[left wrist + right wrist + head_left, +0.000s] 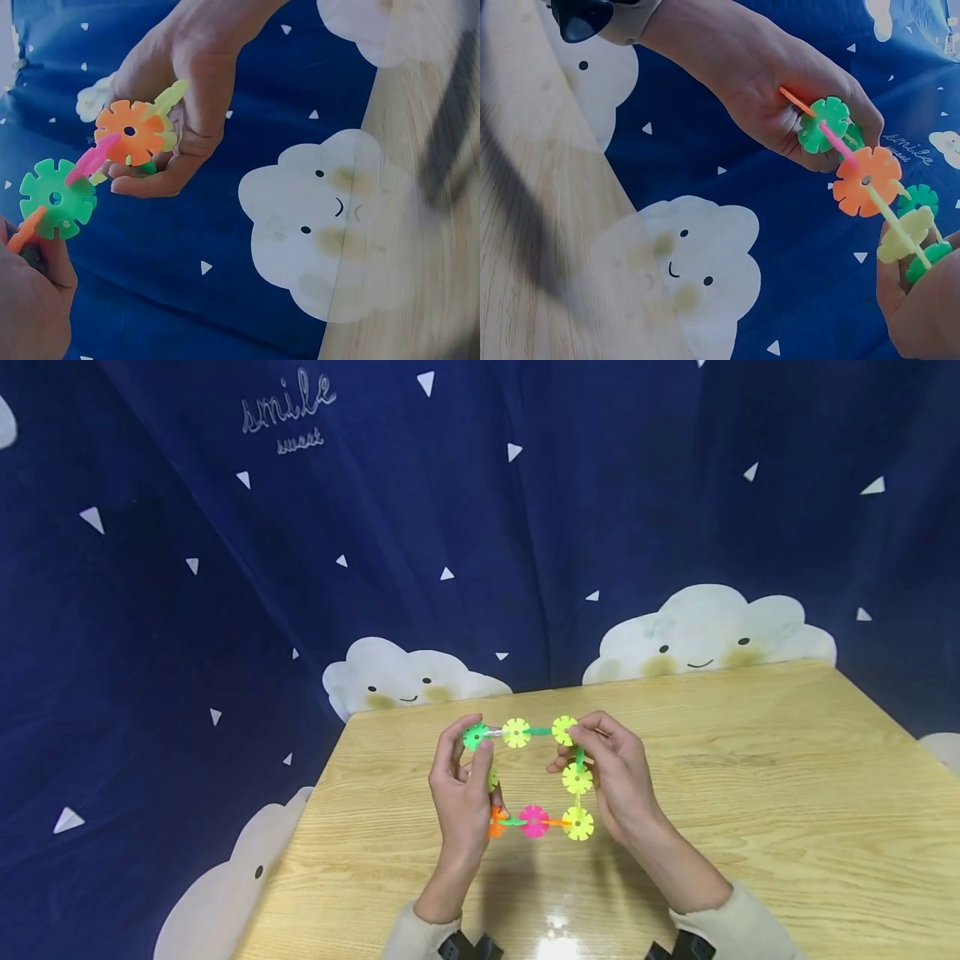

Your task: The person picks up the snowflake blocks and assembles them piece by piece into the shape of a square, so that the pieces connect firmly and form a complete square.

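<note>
A square ring of notched plastic discs, joined edge to edge, is held upright above the table between both hands. My left hand (461, 797) grips its left side, near a green disc (472, 737) at the top corner. An orange disc (495, 827) at the lower left is partly covered by that hand. With thumb and fingers, my right hand (624, 772) pinches the yellow disc (562, 727) at the top right corner. A pink disc (534, 821) sits mid-bottom, and another yellow disc (577, 823) forms the lower right corner. Both wrist views show an orange disc (120, 133) linked by a pink piece to a green disc (826, 120).
The wooden table (750, 777) stretches beneath the hands and to both sides. Behind it hangs a dark blue curtain (465, 510) with white triangles and smiling clouds (712, 627). Black devices (682, 947) sit at the cuffs.
</note>
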Tool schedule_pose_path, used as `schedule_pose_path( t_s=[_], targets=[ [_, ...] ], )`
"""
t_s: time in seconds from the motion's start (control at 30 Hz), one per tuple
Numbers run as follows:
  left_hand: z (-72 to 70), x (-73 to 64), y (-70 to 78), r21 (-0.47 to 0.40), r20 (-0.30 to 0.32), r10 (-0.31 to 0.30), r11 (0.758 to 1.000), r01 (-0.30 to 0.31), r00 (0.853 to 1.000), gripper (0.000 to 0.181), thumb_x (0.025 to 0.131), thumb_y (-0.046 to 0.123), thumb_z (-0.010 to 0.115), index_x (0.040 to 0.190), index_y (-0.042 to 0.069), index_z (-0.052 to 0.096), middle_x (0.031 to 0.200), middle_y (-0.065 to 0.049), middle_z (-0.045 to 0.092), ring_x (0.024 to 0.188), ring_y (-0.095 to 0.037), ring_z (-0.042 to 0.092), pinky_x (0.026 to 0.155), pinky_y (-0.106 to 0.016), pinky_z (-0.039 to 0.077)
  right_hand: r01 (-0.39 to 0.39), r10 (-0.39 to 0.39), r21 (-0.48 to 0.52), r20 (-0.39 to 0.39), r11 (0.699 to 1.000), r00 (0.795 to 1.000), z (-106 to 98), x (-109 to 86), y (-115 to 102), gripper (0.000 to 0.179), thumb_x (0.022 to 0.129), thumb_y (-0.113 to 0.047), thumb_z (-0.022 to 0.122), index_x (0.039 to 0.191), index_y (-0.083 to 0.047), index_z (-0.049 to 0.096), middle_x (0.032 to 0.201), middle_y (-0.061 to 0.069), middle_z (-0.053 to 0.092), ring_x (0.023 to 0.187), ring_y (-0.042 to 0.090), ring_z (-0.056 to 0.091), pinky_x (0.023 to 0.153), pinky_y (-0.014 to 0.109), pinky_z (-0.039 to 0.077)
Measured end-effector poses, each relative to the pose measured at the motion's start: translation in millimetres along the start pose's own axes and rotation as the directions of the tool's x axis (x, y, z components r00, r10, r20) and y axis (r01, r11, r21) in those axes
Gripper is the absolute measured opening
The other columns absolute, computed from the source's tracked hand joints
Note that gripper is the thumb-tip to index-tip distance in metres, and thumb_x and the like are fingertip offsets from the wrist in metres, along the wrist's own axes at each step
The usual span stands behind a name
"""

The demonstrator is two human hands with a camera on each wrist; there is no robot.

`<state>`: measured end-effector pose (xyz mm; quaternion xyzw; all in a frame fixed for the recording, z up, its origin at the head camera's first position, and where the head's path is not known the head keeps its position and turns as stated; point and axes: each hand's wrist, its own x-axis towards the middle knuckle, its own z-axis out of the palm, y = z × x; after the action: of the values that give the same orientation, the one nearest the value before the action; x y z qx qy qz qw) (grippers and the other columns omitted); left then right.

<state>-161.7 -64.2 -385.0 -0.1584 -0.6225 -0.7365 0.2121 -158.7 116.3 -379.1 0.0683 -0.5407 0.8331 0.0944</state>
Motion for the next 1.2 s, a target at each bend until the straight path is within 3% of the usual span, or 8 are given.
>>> schedule_pose_path(
  t_s=[0.23,0.43,0.6,0.97,1.2],
  targets=[
    [2.6,-1.6,-1.1,-0.005,0.002,-0.027,1.000,0.027,1.000,0.033,0.102,0.014,0.066,0.135,0.012,0.060,0.127,-0.010,0.068,0.034,-0.008,0.048,0.030,-0.024,0.041,0.018,-0.018,0.005,-0.026,1.000,1.000,1.3,0.2,-0.7,0.015,0.103,-0.005,0.062,0.090,0.001,0.057,0.079,0.010,0.069,0.065,0.020,0.071,0.078,0.043,0.065],
    [5.7,-3.4,-4.3,-0.026,-0.007,-0.031,0.999,0.030,1.000,0.032,0.103,0.014,0.066,0.133,0.006,0.058,0.119,-0.017,0.069,0.035,-0.007,0.049,0.029,-0.025,0.041,0.053,-0.053,0.000,-0.014,0.999,0.999,1.8,-0.8,0.2,0.017,0.101,-0.003,0.065,0.087,0.005,0.059,0.078,0.011,0.071,0.064,0.021,0.072,0.077,0.043,0.065],
    [8.8,-6.6,-6.2,-0.032,-0.013,-0.043,0.999,0.042,0.999,0.031,0.104,0.013,0.064,0.132,0.003,0.057,0.113,-0.016,0.071,0.036,-0.007,0.050,0.029,-0.025,0.042,0.077,-0.077,-0.036,-0.002,0.996,0.997,-0.3,-0.1,0.0,0.014,0.100,0.001,0.063,0.089,0.009,0.059,0.077,0.011,0.070,0.064,0.022,0.073,0.077,0.043,0.065],
    [13.4,-9.5,-8.7,-0.034,-0.031,-0.013,0.999,0.012,0.999,0.028,0.105,0.011,0.061,0.131,0.002,0.057,0.113,-0.017,0.071,0.037,-0.007,0.048,0.029,-0.025,0.041,0.104,-0.103,-0.055,0.023,0.993,0.994,-2.6,1.3,-5.3,0.011,0.098,0.003,0.065,0.089,0.006,0.060,0.073,0.013,0.071,0.061,0.024,0.072,0.077,0.045,0.065],
    [16.2,-12.8,-10.0,-0.024,-0.041,-0.001,1.000,0.000,0.999,0.026,0.105,0.010,0.059,0.131,0.004,0.058,0.114,-0.016,0.071,0.037,-0.007,0.048,0.029,-0.026,0.041,0.119,-0.118,-0.074,0.020,0.990,0.993,-2.5,1.3,-7.3,0.014,0.098,0.003,0.067,0.091,0.011,0.059,0.073,0.011,0.072,0.062,0.023,0.073,0.076,0.044,0.065]
  ],
)
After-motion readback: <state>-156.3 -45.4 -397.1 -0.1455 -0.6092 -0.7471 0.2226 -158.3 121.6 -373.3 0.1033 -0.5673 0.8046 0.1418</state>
